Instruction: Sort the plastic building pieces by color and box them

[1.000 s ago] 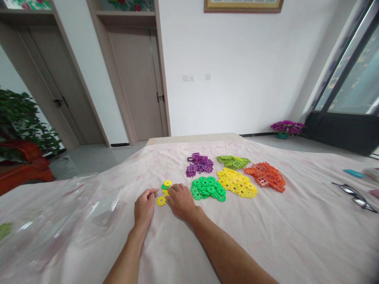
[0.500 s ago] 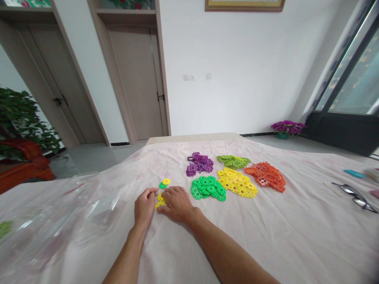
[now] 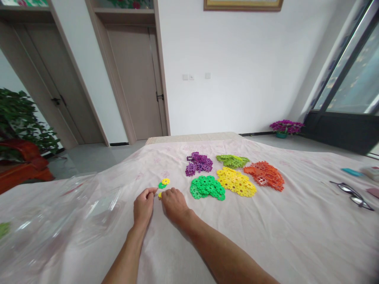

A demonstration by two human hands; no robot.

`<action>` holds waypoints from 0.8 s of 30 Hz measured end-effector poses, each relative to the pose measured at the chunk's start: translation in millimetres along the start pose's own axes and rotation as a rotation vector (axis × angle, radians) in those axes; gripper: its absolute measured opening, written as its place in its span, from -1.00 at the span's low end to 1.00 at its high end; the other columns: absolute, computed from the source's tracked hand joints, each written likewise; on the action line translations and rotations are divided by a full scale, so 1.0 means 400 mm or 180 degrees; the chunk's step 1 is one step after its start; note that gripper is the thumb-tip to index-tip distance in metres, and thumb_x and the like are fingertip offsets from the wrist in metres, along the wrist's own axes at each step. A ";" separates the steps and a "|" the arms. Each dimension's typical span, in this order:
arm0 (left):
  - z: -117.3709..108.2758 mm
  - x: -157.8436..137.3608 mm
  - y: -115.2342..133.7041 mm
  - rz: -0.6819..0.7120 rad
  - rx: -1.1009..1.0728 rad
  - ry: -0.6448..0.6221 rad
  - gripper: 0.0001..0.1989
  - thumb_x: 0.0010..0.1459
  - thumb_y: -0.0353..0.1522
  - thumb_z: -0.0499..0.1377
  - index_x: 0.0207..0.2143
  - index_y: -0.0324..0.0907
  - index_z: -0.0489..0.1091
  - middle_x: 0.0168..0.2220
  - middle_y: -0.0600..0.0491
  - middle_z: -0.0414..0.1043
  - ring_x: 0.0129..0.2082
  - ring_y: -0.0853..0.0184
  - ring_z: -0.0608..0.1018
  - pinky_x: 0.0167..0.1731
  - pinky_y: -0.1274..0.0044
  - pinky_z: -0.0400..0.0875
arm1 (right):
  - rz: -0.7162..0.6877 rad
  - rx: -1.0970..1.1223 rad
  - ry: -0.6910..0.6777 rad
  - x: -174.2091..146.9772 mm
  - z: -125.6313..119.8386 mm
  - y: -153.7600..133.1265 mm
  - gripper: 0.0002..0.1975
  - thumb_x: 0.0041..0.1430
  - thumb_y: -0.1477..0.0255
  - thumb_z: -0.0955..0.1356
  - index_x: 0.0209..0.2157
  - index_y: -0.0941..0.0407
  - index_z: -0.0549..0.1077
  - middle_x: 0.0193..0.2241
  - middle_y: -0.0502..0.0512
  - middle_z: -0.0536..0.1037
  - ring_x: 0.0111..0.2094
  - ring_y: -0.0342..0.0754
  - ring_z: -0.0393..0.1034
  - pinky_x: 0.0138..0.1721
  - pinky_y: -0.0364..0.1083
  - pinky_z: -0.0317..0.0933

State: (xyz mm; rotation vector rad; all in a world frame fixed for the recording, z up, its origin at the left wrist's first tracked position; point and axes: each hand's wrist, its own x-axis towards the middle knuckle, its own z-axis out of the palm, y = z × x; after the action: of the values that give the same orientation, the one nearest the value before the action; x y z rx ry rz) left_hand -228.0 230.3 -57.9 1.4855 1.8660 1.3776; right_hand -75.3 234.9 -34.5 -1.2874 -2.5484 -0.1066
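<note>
My left hand (image 3: 143, 207) rests on the cloth with fingers curled and thumb and fingertips pressed together; whatever lies between them cannot be made out. Just right of it, my right hand (image 3: 174, 203) is closed, palm down, around yellow flower-shaped plastic discs. Only a bit of one yellow disc (image 3: 160, 195) shows at its fingertips; the rest is hidden. Beyond both hands, another yellow flower disc (image 3: 166, 181) partly overlaps a green flower disc (image 3: 161, 185). To the right lie piles of green discs (image 3: 207, 187) and yellow discs (image 3: 236, 182).
Behind are purple pieces (image 3: 199, 163), light green pieces (image 3: 232, 161) and orange-red pieces (image 3: 265, 175). Clear plastic containers (image 3: 100, 209) stand at left. Eyeglasses (image 3: 351, 195) and a blue item (image 3: 352, 172) lie at right on the pale tablecloth (image 3: 266, 236).
My right hand has drawn its fingers in over the yellow discs beside my left hand, and most of these are now covered. My left hand has barely moved.
</note>
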 end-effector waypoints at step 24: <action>-0.002 -0.006 0.014 -0.0080 -0.0011 -0.0013 -0.69 0.10 -0.31 0.05 -0.22 -0.08 0.56 -0.17 0.05 0.63 -0.16 0.23 0.61 -0.08 0.45 0.42 | 0.1204 0.0814 0.0431 -0.010 -0.029 0.121 -0.64 0.39 0.44 0.16 0.11 0.08 0.42 -0.14 0.19 0.62 -0.14 0.04 0.50 -0.15 -0.09 0.27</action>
State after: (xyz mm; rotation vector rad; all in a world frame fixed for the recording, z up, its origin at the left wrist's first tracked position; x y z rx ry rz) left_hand -224.7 227.6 -53.5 1.4570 1.8726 1.3648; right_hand -31.9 258.6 -27.3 -1.5664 -2.0844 0.1964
